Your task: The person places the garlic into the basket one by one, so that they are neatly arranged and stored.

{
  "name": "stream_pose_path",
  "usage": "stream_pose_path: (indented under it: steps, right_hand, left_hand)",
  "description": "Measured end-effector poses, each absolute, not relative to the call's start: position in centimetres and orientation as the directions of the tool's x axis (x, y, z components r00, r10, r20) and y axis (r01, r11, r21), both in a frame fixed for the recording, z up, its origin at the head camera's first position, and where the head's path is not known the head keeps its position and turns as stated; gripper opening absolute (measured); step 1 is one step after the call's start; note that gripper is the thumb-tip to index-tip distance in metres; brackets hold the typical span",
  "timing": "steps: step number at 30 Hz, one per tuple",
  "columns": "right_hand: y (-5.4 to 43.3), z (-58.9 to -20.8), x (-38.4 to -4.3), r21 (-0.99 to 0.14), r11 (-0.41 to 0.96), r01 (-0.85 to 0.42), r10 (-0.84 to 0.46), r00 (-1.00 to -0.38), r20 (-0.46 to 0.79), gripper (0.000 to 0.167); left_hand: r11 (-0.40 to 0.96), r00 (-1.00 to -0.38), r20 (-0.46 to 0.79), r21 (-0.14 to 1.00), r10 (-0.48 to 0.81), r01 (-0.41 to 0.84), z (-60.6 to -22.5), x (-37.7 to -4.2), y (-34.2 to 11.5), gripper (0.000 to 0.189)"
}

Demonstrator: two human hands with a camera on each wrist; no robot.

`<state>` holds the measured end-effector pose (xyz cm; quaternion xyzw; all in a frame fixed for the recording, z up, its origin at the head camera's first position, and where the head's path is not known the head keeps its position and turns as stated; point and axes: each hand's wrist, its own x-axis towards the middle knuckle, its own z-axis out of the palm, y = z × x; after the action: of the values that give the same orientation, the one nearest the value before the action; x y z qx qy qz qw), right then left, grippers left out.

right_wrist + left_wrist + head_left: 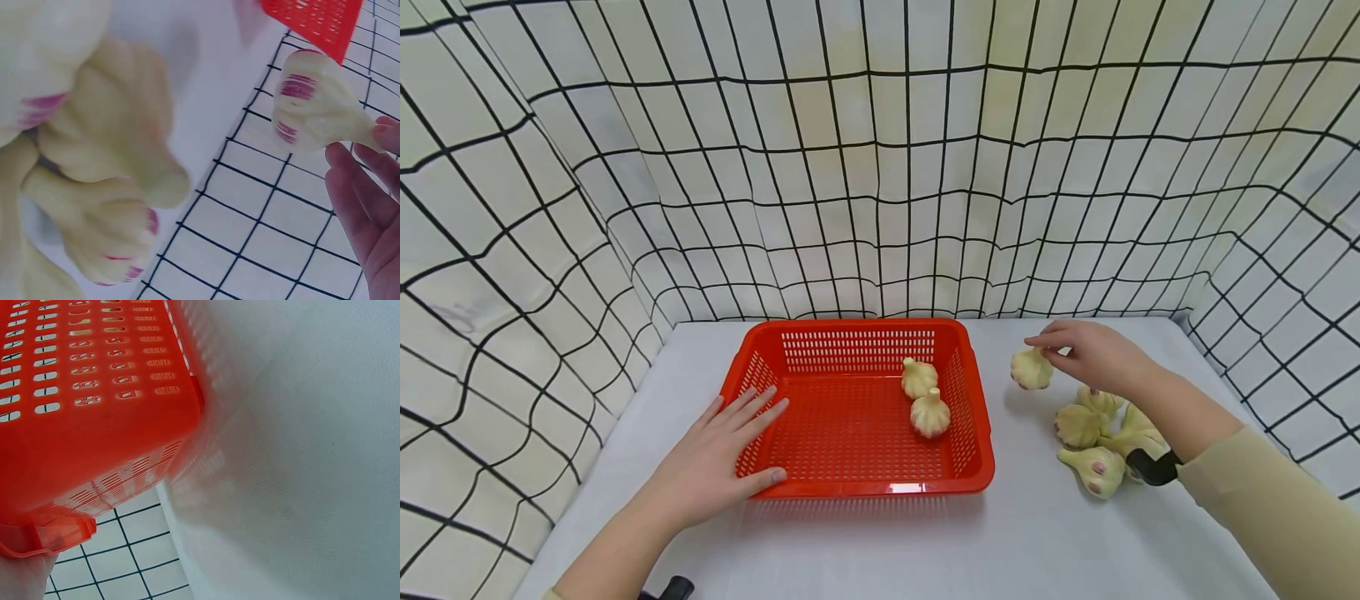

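Note:
My right hand (1086, 354) pinches a garlic bulb (1031, 369) by its stem, raised over the table between the basket and the pile. In the right wrist view, thumb and fingers meet on the stem of this pale bulb (312, 103) with purple streaks. My left hand (722, 458) rests with spread, straight fingers on the left rim of the red plastic basket (857, 487). Inside the basket, two garlic bulbs (930, 414) lie against each other near its right wall. Several more garlic bulbs (1093, 469) are heaped right of the basket, below my right forearm.
A white cloth covers the table (880, 550). Black grid netting (910, 167) over white sheeting rises behind the table and along both sides. The basket's slotted side wall (94, 425) fills the upper left of the left wrist view.

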<state>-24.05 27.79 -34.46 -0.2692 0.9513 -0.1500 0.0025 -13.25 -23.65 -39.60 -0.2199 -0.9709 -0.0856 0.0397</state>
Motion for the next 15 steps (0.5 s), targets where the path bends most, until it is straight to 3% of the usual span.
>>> stream_pose_path:
  steps: [8, 15]
  right_hand:
    - [26.3, -32.3, -23.7, -0.251, 0.759, -0.6, -0.559, -0.799, 0.221, 0.031]
    - [23.6, -31.0, -22.7, -0.281, 0.736, -0.616, -0.574, -0.788, 0.224, 0.031]
  left_hand:
    - [0.89, -0.902, 0.108, 0.15, 0.419, 0.431, -39.3, -13.2, -23.6, 0.084]
    - [0.891, -0.902, 0.105, 0.141, 0.42, 0.431, -39.4, -13.3, -23.6, 0.084]
